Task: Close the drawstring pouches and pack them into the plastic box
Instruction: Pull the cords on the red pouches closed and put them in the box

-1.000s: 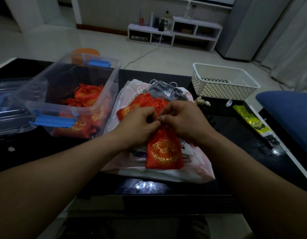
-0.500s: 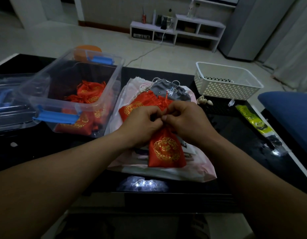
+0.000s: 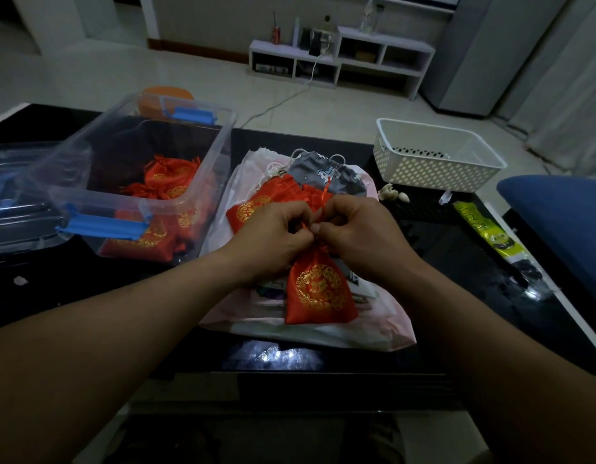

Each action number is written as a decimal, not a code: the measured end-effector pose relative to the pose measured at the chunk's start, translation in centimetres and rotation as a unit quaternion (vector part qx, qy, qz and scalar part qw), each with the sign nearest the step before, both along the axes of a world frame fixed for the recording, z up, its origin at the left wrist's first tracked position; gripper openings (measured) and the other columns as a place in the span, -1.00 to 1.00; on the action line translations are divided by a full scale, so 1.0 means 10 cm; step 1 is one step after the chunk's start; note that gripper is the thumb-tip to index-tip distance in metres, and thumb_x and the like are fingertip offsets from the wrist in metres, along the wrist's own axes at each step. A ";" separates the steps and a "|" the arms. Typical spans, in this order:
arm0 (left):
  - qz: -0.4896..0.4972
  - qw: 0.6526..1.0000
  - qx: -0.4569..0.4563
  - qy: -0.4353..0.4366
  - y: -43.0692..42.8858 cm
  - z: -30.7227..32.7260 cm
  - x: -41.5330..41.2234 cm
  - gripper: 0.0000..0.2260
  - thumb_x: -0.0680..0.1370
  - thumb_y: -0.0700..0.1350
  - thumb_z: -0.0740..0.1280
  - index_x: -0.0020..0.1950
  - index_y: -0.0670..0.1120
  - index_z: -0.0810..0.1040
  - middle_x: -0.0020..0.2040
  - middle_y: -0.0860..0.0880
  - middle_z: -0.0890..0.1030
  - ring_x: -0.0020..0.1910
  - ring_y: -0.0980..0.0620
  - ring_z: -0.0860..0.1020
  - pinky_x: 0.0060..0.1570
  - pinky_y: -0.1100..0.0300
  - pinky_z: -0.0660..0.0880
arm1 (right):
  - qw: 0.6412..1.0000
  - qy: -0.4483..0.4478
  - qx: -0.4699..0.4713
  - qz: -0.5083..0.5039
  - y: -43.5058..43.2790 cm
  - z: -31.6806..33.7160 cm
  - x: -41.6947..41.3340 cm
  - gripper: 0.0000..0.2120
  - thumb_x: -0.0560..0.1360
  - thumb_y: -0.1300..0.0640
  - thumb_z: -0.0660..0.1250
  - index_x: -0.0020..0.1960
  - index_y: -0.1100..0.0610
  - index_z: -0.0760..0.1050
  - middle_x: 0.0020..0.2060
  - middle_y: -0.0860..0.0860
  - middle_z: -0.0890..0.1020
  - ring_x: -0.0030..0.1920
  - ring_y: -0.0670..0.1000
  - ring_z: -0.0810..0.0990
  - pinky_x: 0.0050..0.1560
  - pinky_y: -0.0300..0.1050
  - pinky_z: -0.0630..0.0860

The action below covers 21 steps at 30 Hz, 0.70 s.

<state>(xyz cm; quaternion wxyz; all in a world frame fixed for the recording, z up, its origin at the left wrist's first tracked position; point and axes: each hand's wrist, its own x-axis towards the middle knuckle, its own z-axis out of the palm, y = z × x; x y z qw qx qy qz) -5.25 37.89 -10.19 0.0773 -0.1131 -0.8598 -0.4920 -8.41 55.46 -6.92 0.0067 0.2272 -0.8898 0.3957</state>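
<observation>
The fingers (image 3: 301, 217) of the left hand (image 3: 273, 239) and the right hand (image 3: 363, 234) meet knuckle to knuckle, all curled and pinching the thin red drawstring (image 3: 326, 195) at the gathered neck of a red pouch (image 3: 320, 291) with a gold emblem. The pouch lies on a pink plastic bag (image 3: 387, 333) mid-counter, on the near side of the hands. The likely trouble is the cord slipping out of the pinch, since the satin looks slick; a neck left slack could reopen once the pouch is dropped among the others. A hard tug might also drag the bag and everything on it. Just beyond the hands lie another red pouch (image 3: 256, 205) and a grey pouch (image 3: 323, 174). To the left stands the clear plastic box (image 3: 85, 130) with blue handles, several red pouches (image 3: 169, 175) already inside; its lid (image 3: 18, 209) seems to lie further left. At the far right sits a white perforated basket (image 3: 433, 169), a yellow-green packet (image 3: 484, 229) near it. The counter (image 3: 450, 272) is black and glossy; beyond it are a pale tiled floor (image 3: 89, 72) and a low white shelf unit (image 3: 343, 61)
</observation>
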 end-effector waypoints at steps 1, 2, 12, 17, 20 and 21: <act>-0.002 1.000 -0.003 -0.006 -0.01 0.00 -0.01 -0.82 0.59 -0.21 0.38 -0.14 0.04 0.59 -0.36 0.10 0.56 -0.38 0.19 0.49 -0.32 0.22 0.42 | 1.000 -0.003 -0.001 0.000 0.00 0.00 0.00 -0.96 0.51 0.15 0.51 -0.07 0.04 0.68 -0.22 -0.02 0.71 -0.16 0.01 0.69 -0.03 0.16 0.66; -0.009 1.000 -0.004 -0.017 -0.03 0.00 -0.01 -0.83 0.61 -0.21 0.38 -0.13 0.04 0.60 -0.35 0.10 0.57 -0.38 0.19 0.50 -0.33 0.21 0.44 | 1.000 -0.008 -0.001 -0.001 0.00 -0.01 -0.01 -0.96 0.51 0.14 0.51 -0.07 0.04 0.68 -0.22 -0.01 0.71 -0.15 0.01 0.70 -0.03 0.16 0.66; -0.052 0.995 -0.075 -0.037 -0.15 0.12 -0.03 -0.89 0.59 -0.11 0.46 -0.11 -0.04 0.59 -0.22 -0.02 0.62 -0.28 0.16 0.52 -0.24 0.19 0.50 | 0.999 -0.041 -0.015 -0.007 0.04 -0.03 -0.03 -0.93 0.49 0.12 0.51 -0.14 -0.01 0.65 -0.23 -0.02 0.72 -0.17 0.01 0.72 -0.05 0.22 0.67; -0.062 0.995 -0.068 -0.034 -0.17 0.13 0.00 -0.83 0.60 -0.10 0.46 -0.16 0.03 0.53 -0.27 0.04 0.58 -0.31 0.20 0.50 -0.30 0.27 0.47 | 0.998 -0.062 -0.017 -0.020 0.05 -0.03 0.01 -0.90 0.52 0.15 0.51 -0.15 0.02 0.63 -0.24 -0.01 0.72 -0.19 0.01 0.72 -0.04 0.20 0.68; -0.068 0.995 -0.068 -0.036 -0.19 0.14 0.02 -0.80 0.61 -0.11 0.44 -0.17 0.02 0.50 -0.26 0.06 0.56 -0.31 0.22 0.47 -0.31 0.33 0.45 | 0.997 -0.072 -0.018 -0.036 0.04 -0.05 0.02 -0.89 0.53 0.13 0.49 -0.16 0.03 0.62 -0.26 0.00 0.71 -0.18 0.06 0.71 -0.05 0.25 0.67; -0.069 0.994 -0.072 -0.038 -0.20 0.14 0.03 -0.80 0.61 -0.11 0.43 -0.17 0.03 0.49 -0.26 0.07 0.55 -0.30 0.23 0.47 -0.30 0.32 0.44 | 0.995 -0.085 -0.026 -0.041 0.04 -0.06 0.03 -0.88 0.55 0.15 0.47 -0.16 0.03 0.62 -0.26 0.02 0.70 -0.19 0.08 0.72 -0.05 0.27 0.67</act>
